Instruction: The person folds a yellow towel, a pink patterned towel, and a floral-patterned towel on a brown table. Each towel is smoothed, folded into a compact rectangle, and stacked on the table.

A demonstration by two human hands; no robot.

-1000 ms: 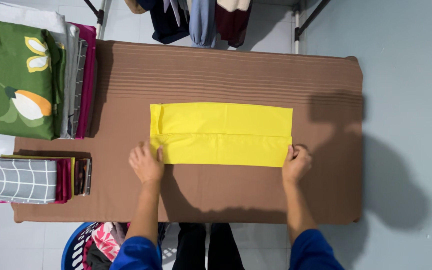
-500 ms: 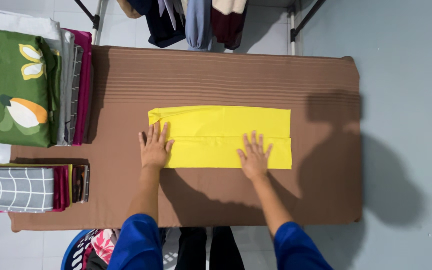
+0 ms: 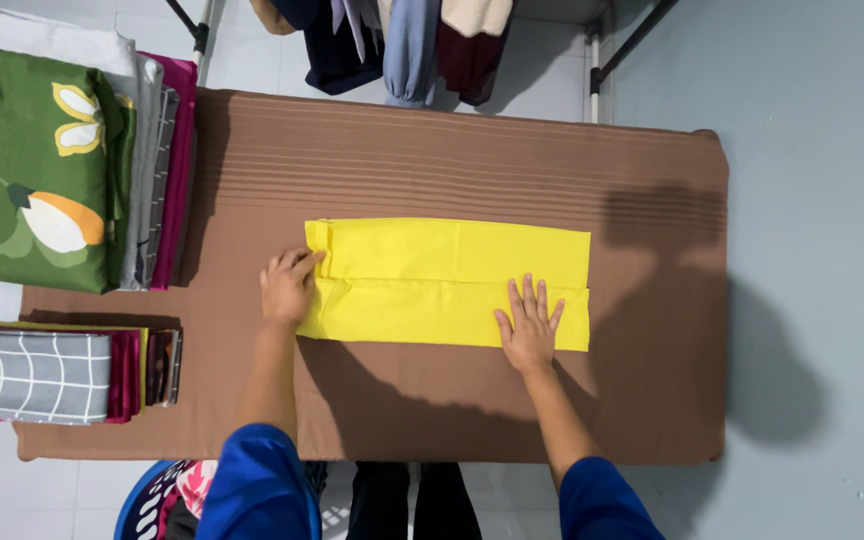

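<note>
A long yellow cloth [image 3: 447,283] lies folded lengthwise on the brown covered table [image 3: 452,150]. My left hand [image 3: 287,288] rests at the cloth's left end, fingers curled on the folded edge there. Toward the right end, my right hand [image 3: 530,327] lies flat and spread on the near half of the cloth. Both arms wear blue sleeves.
A stack of folded fabrics topped by a green flowered one [image 3: 37,165] sits at the table's left. A lower stack with a grey checked cloth [image 3: 32,375] lies in front of it. Clothes hang [image 3: 402,40] beyond the far edge. A basket [image 3: 167,495] stands by my legs.
My right hand slid rightward along the cloth's near half. My left hand went from flat to curled at the left end's fold. Earlier both hands gripped the near corners.
</note>
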